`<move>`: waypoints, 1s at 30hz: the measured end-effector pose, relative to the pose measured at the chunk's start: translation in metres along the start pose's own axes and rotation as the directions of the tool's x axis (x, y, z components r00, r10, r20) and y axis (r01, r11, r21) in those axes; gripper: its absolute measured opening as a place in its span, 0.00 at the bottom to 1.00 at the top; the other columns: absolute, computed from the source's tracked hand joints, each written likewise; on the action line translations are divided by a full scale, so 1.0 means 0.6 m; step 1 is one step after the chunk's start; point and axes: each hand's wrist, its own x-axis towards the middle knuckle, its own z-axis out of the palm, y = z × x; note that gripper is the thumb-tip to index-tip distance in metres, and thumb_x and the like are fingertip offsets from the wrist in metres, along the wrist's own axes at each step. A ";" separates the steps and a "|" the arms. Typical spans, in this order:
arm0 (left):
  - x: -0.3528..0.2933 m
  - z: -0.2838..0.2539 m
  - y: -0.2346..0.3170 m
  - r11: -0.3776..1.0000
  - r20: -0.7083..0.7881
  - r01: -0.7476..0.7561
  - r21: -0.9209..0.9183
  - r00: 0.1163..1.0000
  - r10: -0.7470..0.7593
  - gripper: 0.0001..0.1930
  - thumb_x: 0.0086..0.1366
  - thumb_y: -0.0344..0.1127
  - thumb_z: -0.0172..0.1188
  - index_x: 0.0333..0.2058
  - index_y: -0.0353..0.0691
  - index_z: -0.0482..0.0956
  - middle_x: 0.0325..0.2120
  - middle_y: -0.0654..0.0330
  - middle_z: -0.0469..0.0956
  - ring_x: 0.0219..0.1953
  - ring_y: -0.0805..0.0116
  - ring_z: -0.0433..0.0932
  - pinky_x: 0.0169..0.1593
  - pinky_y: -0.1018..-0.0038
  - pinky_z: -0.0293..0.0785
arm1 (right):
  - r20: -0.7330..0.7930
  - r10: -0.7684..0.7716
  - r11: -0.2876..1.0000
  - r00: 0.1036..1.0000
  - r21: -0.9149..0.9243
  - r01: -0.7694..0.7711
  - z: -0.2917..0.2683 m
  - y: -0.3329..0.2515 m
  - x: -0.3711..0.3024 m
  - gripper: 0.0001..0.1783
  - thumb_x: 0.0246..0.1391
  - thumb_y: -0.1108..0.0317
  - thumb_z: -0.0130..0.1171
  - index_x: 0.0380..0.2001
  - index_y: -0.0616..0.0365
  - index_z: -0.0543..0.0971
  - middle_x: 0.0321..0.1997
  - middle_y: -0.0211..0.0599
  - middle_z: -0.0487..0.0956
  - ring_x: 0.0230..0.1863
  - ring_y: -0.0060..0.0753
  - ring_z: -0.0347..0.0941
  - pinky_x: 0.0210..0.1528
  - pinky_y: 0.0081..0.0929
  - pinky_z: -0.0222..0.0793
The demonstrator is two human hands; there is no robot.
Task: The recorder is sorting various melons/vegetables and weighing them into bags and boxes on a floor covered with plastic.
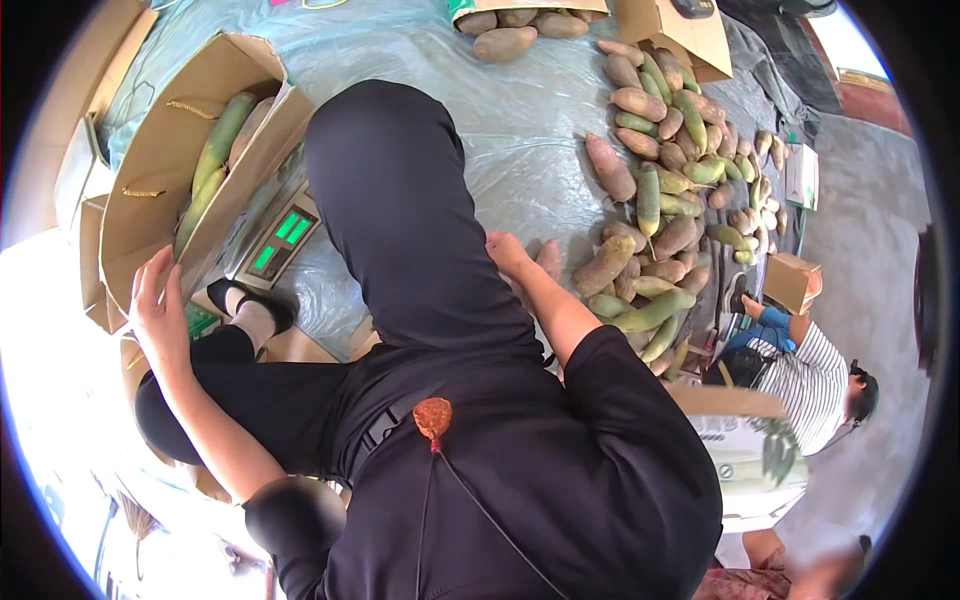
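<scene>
My left hand [160, 305] is at the near end of an open cardboard carton [125, 215] with rope handles. Its fingers are stretched and apart, the tips at the carton's edge. Inside lie long green radishes [217, 150] and a brownish-pink one. Beside the carton, a digital scale [280, 243] shows a lit green display; whether the carton rests on it is hard to see. My right hand [507, 255] is against the side of my raised knee, its fingers partly hidden there. A pinkish radish [549, 258] lies just right of it.
Many pink and green radishes [650, 200] spread over plastic sheeting [520, 150] on the right. More spill from a box [520, 8] at the far side. Two other people, one in a striped shirt [810, 385], are at the right beside a printed carton [750, 470].
</scene>
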 end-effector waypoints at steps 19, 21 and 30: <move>-0.009 -0.020 -0.001 1.000 -0.058 -0.008 0.026 0.998 0.010 0.11 0.61 0.28 0.55 0.43 0.37 0.78 0.40 0.57 0.79 0.44 0.63 0.77 0.50 0.72 0.70 | 0.075 0.118 0.990 0.990 0.072 -0.123 -0.007 0.039 -0.012 0.17 0.44 0.61 0.61 0.39 0.55 0.80 0.34 0.46 0.81 0.41 0.43 0.77 0.46 0.33 0.70; -0.007 -0.012 0.003 1.000 -0.052 0.005 0.017 0.999 -0.004 0.11 0.61 0.28 0.56 0.42 0.37 0.78 0.40 0.57 0.79 0.44 0.63 0.77 0.49 0.72 0.70 | 0.038 0.191 0.978 0.981 0.078 -0.194 -0.019 0.040 -0.019 0.16 0.47 0.65 0.58 0.41 0.54 0.79 0.30 0.40 0.81 0.33 0.33 0.77 0.38 0.27 0.70; 0.001 -0.001 0.005 0.997 -0.080 0.020 -0.074 0.996 -0.026 0.11 0.58 0.28 0.59 0.40 0.39 0.79 0.37 0.57 0.78 0.39 0.64 0.78 0.45 0.73 0.71 | -0.031 0.319 0.935 0.947 -0.155 -0.320 -0.087 -0.003 -0.067 0.18 0.50 0.65 0.47 0.42 0.42 0.80 0.20 0.24 0.79 0.21 0.23 0.76 0.49 0.21 0.65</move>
